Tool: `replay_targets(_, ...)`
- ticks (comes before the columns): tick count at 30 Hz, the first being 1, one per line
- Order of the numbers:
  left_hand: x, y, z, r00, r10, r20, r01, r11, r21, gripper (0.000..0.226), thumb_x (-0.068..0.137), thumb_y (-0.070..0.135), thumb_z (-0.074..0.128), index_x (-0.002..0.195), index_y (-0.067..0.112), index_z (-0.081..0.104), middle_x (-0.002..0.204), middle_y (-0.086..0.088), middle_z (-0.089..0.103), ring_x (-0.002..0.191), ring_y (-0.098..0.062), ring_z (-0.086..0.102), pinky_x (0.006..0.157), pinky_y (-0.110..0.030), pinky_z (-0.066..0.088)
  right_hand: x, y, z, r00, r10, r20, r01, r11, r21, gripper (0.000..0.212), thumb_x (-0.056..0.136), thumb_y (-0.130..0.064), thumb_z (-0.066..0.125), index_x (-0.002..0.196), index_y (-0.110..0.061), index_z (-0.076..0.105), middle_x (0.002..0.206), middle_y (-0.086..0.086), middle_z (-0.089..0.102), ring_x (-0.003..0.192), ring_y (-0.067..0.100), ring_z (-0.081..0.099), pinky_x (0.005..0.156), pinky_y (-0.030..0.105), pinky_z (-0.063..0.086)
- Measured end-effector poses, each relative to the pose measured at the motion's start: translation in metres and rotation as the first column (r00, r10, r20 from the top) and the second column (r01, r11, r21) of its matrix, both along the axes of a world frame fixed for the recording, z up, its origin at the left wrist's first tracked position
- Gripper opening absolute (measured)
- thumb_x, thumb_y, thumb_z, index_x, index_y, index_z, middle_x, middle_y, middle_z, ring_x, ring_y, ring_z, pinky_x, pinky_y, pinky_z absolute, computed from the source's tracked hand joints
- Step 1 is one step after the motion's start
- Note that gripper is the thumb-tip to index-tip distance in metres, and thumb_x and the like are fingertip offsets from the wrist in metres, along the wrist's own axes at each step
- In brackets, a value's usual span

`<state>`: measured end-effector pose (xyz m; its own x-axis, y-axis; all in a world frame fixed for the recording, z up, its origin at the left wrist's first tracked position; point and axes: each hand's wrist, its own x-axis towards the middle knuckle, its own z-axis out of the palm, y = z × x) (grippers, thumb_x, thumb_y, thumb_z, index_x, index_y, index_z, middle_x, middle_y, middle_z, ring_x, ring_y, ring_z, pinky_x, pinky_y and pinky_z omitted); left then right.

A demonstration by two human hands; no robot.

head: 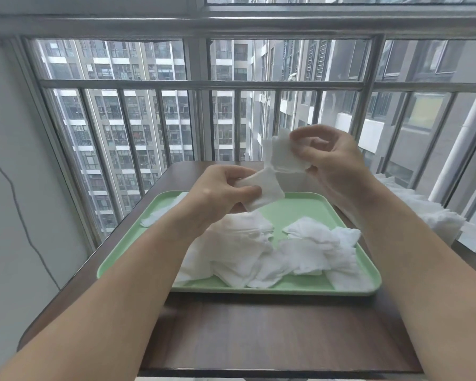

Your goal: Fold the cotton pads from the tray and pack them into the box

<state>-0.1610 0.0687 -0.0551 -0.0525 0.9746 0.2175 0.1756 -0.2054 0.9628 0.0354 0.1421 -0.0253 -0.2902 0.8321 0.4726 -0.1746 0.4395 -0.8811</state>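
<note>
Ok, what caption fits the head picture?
Left hand and right hand hold cotton pads above a green tray of loose pads.

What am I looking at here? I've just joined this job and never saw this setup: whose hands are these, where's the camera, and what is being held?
There is no machine: a person works with bare hands, and the single picture comes from a camera worn on their head, looking forward and down. A dark table holds a green tray with a loose pile of white cotton pads. The left hand pinches one pad above the tray. The right hand grips a few pads, raised slightly higher. Behind is a barred window. I cannot clearly make out the box.
</note>
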Motion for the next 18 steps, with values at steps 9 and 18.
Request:
replay_targets(9,-0.0014,0.0046,-0.002,0.985,0.093,0.143,-0.097,0.995,0.021,0.021,0.088,-0.004,0.069,0.102,0.011,0.075,0.088,-0.006,0.075,0.078,-0.016,0.071,0.073,-0.03,0.06,-0.0008,-0.0072,0.0006,0.957,0.284,0.054,-0.268,0.943,-0.199,0.032,0.073,0.001,0.074,0.104,-0.005,0.066,0.092,0.011,0.071,0.086,0.024,0.072,0.07,0.03,0.06)
replay_targets(18,0.0038,0.0037,-0.0005,0.98,0.066,0.189,-0.07,0.997,0.015,0.015,0.098,0.008,0.062,0.108,0.009,0.073,0.095,-0.008,0.075,0.079,-0.015,0.073,0.069,-0.025,0.058,-0.0035,-0.006,-0.0028,0.974,0.164,0.154,-0.133,0.972,-0.193,0.015,0.081,-0.002,0.075,0.092,-0.007,0.066,0.101,0.018,0.07,0.093,0.032,0.068,0.089,0.048,0.057)
